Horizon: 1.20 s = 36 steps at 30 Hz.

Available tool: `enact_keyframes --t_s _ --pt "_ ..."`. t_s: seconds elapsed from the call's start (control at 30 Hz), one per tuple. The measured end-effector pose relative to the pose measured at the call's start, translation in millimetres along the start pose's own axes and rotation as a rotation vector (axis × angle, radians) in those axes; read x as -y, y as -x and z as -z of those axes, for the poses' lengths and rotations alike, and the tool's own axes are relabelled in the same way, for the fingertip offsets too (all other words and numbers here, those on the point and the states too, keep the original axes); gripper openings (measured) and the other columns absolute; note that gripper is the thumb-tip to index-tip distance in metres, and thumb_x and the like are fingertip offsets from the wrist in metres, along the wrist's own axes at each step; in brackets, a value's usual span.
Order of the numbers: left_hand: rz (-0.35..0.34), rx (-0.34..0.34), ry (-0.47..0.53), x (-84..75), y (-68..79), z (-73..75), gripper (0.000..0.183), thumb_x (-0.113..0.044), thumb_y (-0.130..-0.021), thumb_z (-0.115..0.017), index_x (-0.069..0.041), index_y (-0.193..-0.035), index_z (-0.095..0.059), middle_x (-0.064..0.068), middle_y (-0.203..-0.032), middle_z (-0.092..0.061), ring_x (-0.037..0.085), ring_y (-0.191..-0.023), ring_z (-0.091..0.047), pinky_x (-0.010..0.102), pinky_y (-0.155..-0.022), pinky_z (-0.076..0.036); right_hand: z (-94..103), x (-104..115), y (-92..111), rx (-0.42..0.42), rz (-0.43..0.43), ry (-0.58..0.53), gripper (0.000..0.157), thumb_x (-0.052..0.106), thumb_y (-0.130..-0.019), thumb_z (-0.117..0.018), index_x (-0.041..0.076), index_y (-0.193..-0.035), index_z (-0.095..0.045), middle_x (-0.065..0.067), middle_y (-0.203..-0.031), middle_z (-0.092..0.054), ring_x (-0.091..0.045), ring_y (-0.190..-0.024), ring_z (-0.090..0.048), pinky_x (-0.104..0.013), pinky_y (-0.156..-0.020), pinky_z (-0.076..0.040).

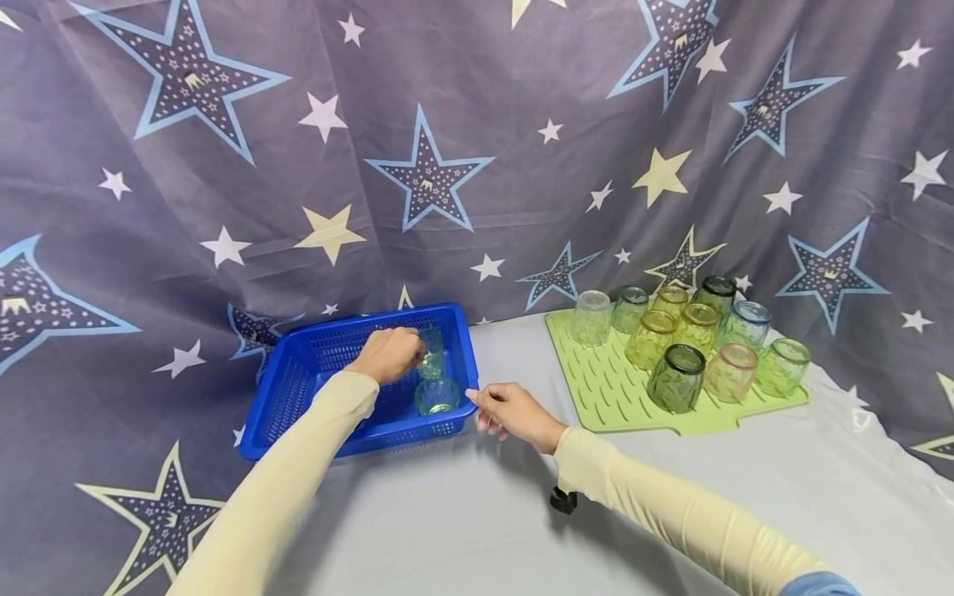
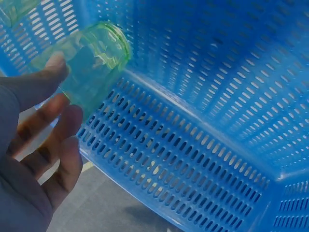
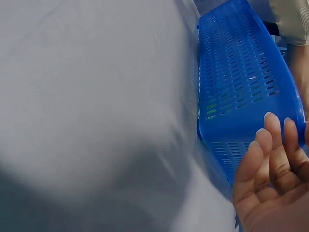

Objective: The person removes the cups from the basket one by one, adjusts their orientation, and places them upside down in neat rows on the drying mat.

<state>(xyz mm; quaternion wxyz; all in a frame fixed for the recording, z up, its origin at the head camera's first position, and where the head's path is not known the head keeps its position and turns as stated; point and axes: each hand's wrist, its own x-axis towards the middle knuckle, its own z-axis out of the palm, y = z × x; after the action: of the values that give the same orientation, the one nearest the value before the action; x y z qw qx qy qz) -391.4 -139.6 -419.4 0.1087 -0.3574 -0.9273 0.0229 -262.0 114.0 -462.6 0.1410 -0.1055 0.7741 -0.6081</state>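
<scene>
Inside the blue perforated plastic basket (image 1: 298,348), my left hand (image 1: 389,354) holds a greenish clear glass (image 2: 99,60). In the left wrist view the glass lies tilted, thumb on its upper side and fingers curled beneath it. A second glass (image 1: 437,397) is in the basket's front right corner, nearer to me. My right hand (image 1: 514,411) is at that same corner from outside. Its thumb and forefinger pinch the basket rim there, while the other fingers (image 3: 251,162) curl loosely beside the wall.
To the right, a light green drying mat (image 1: 596,397) bears several upside-down tinted glasses, among them a dark green glass (image 1: 676,378) and a pinkish glass (image 1: 731,372). A star-patterned curtain (image 1: 477,99) hangs behind the white-covered table (image 1: 462,521).
</scene>
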Motion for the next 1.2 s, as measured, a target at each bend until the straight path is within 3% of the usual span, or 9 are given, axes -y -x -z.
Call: enact_keyframes --t_s 0.13,0.37,0.53,0.73,0.93,1.1,1.2 --pt "0.020 -0.015 0.023 2.7 4.8 2.7 0.022 -0.006 -0.088 -0.074 -0.022 -0.074 -0.073 -0.005 -0.077 -0.070 0.016 -0.060 -0.059 0.041 -0.053 -0.051 -1.1 0.0 0.1 0.006 0.004 0.016 0.045 0.051 -0.104 -0.056 0.010 -0.089 -0.068 -0.008 -0.080 -0.068 -0.023 -0.070 -0.061 -0.036 -0.062 -0.053" --pt "0.068 -0.054 0.048 9.0 21.1 13.0 0.011 -0.016 -0.093 -0.078 -0.022 -0.083 -0.080 -0.003 -0.084 -0.075 0.016 -0.065 -0.067 0.039 -0.055 -0.054 -2.5 1.9 0.2 0.003 0.003 0.039 0.045 0.050 -0.105 -0.056 0.010 -0.088 -0.069 -0.009 -0.081 -0.068 -0.021 -0.069 -0.060 -0.041 -0.065 -0.054" --pt "0.095 -0.113 0.093 5.9 31.8 31.8 0.010 -0.018 -0.093 -0.078 -0.021 -0.084 -0.081 -0.004 -0.083 -0.075 0.015 -0.065 -0.066 0.038 -0.054 -0.053 -1.4 4.0 -0.6 0.006 0.002 0.059 0.046 0.050 -0.104 -0.057 0.008 -0.089 -0.070 -0.012 -0.083 -0.068 -0.020 -0.069 -0.060 -0.036 -0.062 -0.053" --pt "0.108 -0.136 0.150 2.0 37.3 50.1 0.010 -0.023 -0.096 -0.076 -0.018 -0.090 -0.082 -0.002 -0.086 -0.075 0.013 -0.066 -0.066 0.037 -0.057 -0.054 -1.8 6.9 0.0 -0.018 -0.009 0.046 0.045 0.046 -0.104 -0.059 0.005 -0.087 -0.069 -0.016 -0.083 -0.068 -0.020 -0.067 -0.059 -0.033 -0.059 -0.051" --pt "0.201 -0.181 0.337 -9.2 42.4 64.9 0.013 -0.029 -0.096 -0.076 -0.018 -0.098 -0.083 -0.003 -0.091 -0.075 0.014 -0.074 -0.067 0.041 -0.066 -0.057 -1.1 8.6 0.0 -0.047 -0.012 0.056 0.046 0.047 -0.102 -0.064 0.004 -0.085 -0.069 -0.016 -0.083 -0.069 -0.020 -0.064 -0.058 -0.035 -0.060 -0.053" --pt "0.244 -0.213 0.547 -22.3 45.3 73.7 0.014 -0.029 -0.098 -0.074 -0.017 -0.100 -0.081 -0.003 -0.092 -0.074 0.015 -0.068 -0.061 0.036 -0.062 -0.052 3.4 7.0 -3.1 -0.131 -0.001 0.057 0.041 0.047 -0.093 -0.076 0.007 -0.089 -0.067 -0.018 -0.087 -0.069 -0.031 -0.067 -0.061 -0.039 -0.061 -0.055" --pt "0.245 -0.224 0.653 -30.1 47.0 77.7 0.013 -0.026 -0.098 -0.073 -0.015 -0.099 -0.080 -0.001 -0.087 -0.073 0.019 -0.063 -0.059 0.037 -0.059 -0.052 3.4 8.3 -3.1 -0.179 0.023 0.040 0.044 0.049 -0.089 -0.079 0.010 -0.099 -0.065 -0.014 -0.092 -0.068 -0.029 -0.073 -0.062 -0.047 -0.069 -0.057"
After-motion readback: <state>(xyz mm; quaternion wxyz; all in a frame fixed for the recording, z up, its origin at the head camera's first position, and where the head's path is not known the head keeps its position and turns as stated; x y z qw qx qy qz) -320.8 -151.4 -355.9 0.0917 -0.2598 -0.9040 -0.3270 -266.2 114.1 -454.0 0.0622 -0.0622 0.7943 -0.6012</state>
